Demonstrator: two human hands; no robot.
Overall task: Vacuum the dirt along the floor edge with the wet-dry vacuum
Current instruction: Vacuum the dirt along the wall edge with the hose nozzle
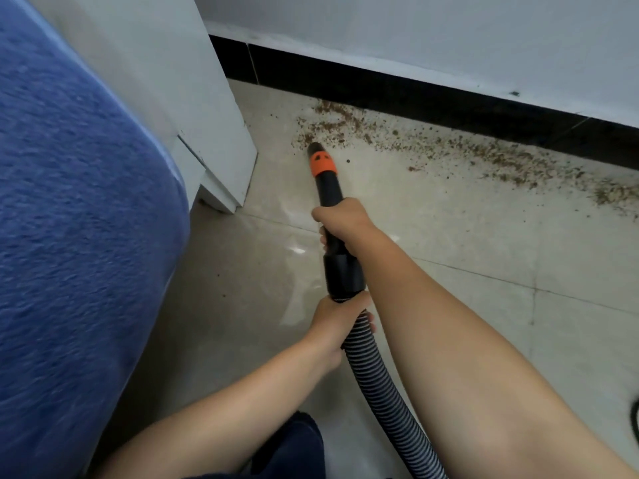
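Note:
A black vacuum wand (330, 188) with an orange collar (322, 163) points away from me, its tip on the beige tile floor at the left end of the dirt. Brown dirt (449, 146) lies scattered in a band along the black baseboard (415, 95), running off to the right. My right hand (340, 219) grips the black tube behind the collar. My left hand (337, 323) holds the ribbed grey-black hose (377, 385) just behind the thick black cuff (344, 273). The hose trails back toward me and leaves the view at the bottom.
A blue fabric-covered bed or sofa (76, 219) fills the left side. A white furniture panel (207, 108) stands beside it, its foot close to the left of the nozzle. A white wall (415, 29) rises above the baseboard. A dark cable (634, 420) shows at the right edge.

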